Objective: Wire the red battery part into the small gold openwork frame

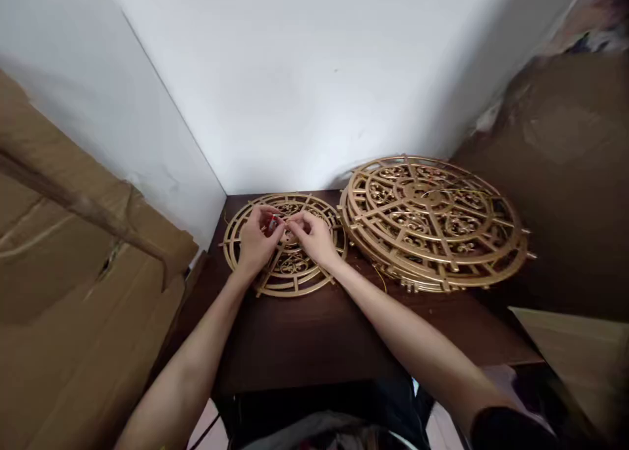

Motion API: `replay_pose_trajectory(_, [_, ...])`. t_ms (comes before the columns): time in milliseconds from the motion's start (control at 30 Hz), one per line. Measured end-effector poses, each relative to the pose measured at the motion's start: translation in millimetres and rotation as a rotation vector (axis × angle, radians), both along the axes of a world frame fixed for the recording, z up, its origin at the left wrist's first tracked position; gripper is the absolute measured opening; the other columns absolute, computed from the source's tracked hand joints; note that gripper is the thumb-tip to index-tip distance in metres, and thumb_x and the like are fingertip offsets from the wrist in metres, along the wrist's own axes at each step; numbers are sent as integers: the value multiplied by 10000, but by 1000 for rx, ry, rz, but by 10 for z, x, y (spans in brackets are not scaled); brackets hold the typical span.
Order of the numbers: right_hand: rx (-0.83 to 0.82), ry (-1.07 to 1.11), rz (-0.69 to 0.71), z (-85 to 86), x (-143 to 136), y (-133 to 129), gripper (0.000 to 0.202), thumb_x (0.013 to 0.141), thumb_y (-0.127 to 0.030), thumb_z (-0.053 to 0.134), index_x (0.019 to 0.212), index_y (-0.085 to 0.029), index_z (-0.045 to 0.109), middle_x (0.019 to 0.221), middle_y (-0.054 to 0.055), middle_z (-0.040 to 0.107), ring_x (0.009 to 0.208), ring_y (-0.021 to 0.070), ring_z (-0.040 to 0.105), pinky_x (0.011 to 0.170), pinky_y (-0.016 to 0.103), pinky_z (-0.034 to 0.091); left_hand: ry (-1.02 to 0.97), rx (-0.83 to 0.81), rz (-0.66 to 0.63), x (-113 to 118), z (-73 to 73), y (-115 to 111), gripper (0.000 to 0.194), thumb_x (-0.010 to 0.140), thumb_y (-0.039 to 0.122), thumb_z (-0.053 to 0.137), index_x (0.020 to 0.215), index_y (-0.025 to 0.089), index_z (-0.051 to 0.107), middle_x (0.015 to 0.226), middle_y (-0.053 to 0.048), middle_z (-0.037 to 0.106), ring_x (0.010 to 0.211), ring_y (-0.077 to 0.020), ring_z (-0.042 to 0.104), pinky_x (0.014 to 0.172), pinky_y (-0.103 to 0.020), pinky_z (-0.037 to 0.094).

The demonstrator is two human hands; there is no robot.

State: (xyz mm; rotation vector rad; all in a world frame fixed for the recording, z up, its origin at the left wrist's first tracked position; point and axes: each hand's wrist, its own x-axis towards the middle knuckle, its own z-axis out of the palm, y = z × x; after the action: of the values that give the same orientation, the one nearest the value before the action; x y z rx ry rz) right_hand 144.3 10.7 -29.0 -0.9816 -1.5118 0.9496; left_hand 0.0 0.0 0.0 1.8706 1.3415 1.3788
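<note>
1. Gold-coloured openwork disc [293, 264], seen in the head view, lies flat on the dark table [299, 338], below both hands and just left of a stack of similar discs [445, 240]. Being round, it has no long axis of its own; its face is turned up, and its outline looks widest from left to right.
2. Straight spokes run outward from its middle, and short pegs stick out past the rim, one pointing left and another toward the person.
3. Concentric rings make up its outer part; nearer the middle, curled scrollwork fills the gaps. The surface has a soft, metallic-looking sheen, and dark tabletop shows through the openings.
4. Left hand [258, 240] is above the disc's left half, thumb and forefinger closed on a small red piece [272, 223] with a whitish patch. Its exact shape and direction are too small to tell.
5. Right hand [314, 240] is above the right half, thumb and forefinger tips together, close to the left fingertips. I cannot tell whether anything thin is pinched between them.
6. The stacked discs share the ringed, scrolled pattern. A thin yellow wire [381, 279] curves over the smooth, reddish-brown tabletop near the stack. Creased brown cardboard [63, 293] stands at left, and a smooth white wall [314, 90] rises behind.
</note>
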Motion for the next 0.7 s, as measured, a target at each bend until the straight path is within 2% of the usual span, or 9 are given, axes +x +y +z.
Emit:
replay_pose_trajectory(200, [-38, 85, 21, -18, -14, 16, 160, 838, -323, 582, 890, -179, 627, 645, -21, 616, 583, 125, 581, 573, 230, 436, 33, 26, 8, -1, -18, 4, 261, 759, 198, 654, 993, 176, 541, 765, 8, 613, 627, -106, 554, 584, -219, 418])
replay_pose_trajectory(500, [0, 75, 7, -25, -13, 29, 146, 818, -302, 601, 859, -176, 664, 612, -35, 583, 535, 105, 474, 536, 228, 371, 68, 32, 14, 17, -25, -9, 241, 765, 209, 644, 991, 170, 568, 743, 15, 614, 618, -105, 548, 606, -225, 432])
replay_pose_trajectory(700, [-33, 132, -35, 38, -13, -3, 163, 799, -312, 612, 830, -163, 670, 576, -29, 578, 532, 114, 505, 534, 233, 399, 92, -2, -21, 30, -9, -13, 196, 806, 273, 606, 960, 161, 650, 846, -43, 671, 700, -138, 596, 647, -254, 476])
